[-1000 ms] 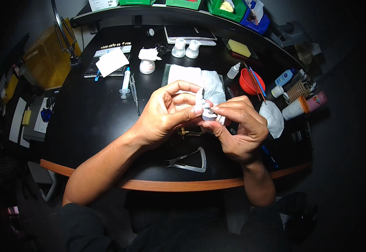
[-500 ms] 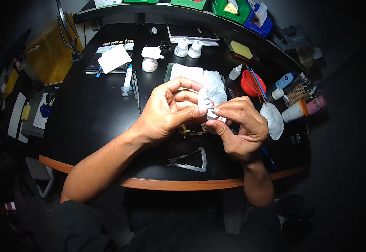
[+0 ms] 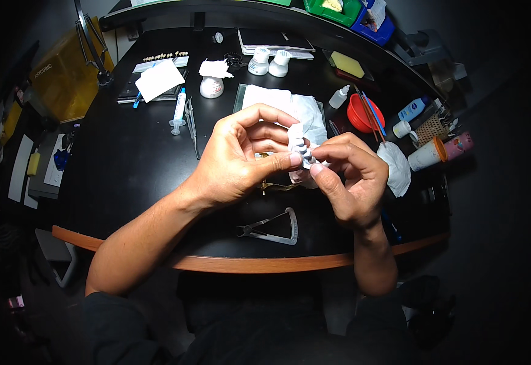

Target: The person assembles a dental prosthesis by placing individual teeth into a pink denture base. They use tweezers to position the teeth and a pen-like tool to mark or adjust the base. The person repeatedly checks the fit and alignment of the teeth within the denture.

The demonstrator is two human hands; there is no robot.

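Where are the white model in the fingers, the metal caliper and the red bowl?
White model (image 3: 301, 147): head view, near its middle.
Metal caliper (image 3: 294, 226): head view, its curved end.
Red bowl (image 3: 356, 114): head view, its bare left side.

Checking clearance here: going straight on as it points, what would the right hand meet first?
Most likely the small white toothed model held by the left hand; the right hand seems to touch it, though depth is unclear.
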